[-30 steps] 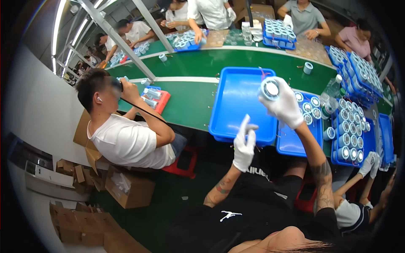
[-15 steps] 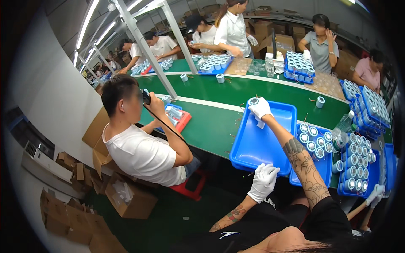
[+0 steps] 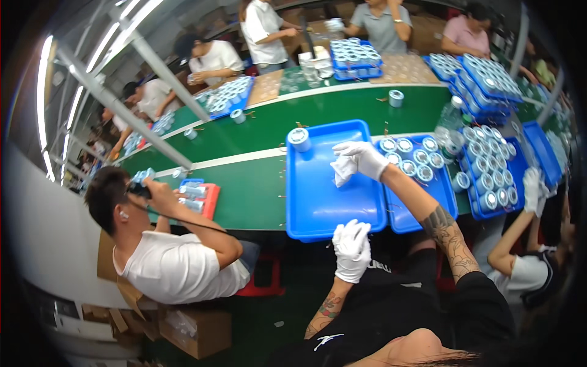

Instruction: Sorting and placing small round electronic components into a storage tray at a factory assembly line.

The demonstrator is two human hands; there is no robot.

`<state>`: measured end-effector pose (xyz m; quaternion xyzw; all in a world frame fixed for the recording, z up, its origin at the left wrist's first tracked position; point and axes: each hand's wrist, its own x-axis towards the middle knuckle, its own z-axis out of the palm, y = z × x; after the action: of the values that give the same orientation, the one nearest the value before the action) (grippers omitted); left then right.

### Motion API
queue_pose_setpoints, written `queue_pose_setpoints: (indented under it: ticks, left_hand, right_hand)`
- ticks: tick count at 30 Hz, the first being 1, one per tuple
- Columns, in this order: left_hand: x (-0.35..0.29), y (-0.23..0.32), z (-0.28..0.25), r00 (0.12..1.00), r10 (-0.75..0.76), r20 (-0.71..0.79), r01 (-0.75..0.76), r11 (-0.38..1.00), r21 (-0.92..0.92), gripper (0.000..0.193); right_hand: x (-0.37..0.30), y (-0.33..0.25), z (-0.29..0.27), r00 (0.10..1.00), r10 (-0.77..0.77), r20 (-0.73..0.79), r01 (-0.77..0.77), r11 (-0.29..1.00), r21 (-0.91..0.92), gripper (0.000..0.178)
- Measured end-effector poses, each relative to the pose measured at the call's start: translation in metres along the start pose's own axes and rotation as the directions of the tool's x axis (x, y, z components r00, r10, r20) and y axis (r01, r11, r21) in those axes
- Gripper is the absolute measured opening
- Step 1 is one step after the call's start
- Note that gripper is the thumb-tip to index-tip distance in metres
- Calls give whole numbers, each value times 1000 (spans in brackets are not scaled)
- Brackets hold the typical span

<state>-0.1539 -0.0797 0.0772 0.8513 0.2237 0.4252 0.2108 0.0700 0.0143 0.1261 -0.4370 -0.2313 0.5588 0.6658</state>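
My right hand (image 3: 365, 160), in a white glove, is closed on a crumpled white cloth (image 3: 343, 170) above a blue tray (image 3: 333, 205). At that tray's far left corner stands a light-blue cylindrical part (image 3: 299, 139) with a white ringed top, apart from my fingers. My left hand (image 3: 353, 249), also gloved, is at the tray's near edge. Its fingers are loosely bent, slightly apart at the tips, and I see nothing in them. Several similar cylinders (image 3: 420, 157) stand in a second blue tray (image 3: 419, 208) just to the right.
Right of the trays are a stacked tray of cylinders (image 3: 489, 165) and a clear plastic bottle (image 3: 449, 117). A green conveyor (image 3: 318, 109) runs behind, carrying single cylinders. A co-worker (image 3: 177, 257) sits at left beside a red tray (image 3: 210, 202). Another person's gloved hands (image 3: 535, 191) are at right.
My right hand has let go of the cylinder in the tray's far left corner and moved right and nearer, still with the cloth. The view has swung right.
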Motion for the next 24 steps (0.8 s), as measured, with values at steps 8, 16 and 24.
queue_pose_setpoints:
  ticks: [8,16,24]
  left_hand:
    - [2,6,-1,1000,26,-11,-26,999,-29,34]
    - [-5,9,-2,998,22,-62,-21,1000,21,38]
    - [-5,16,-1,986,-20,-163,31,997,69,36]
  right_hand:
    - [-153,-37,-94,971,-218,-102,227,970,83,40]
    - [-216,-82,-165,789,-444,-424,441,891,-111,23]
    - [-149,-189,-246,360,-796,-487,452,605,-655,16]
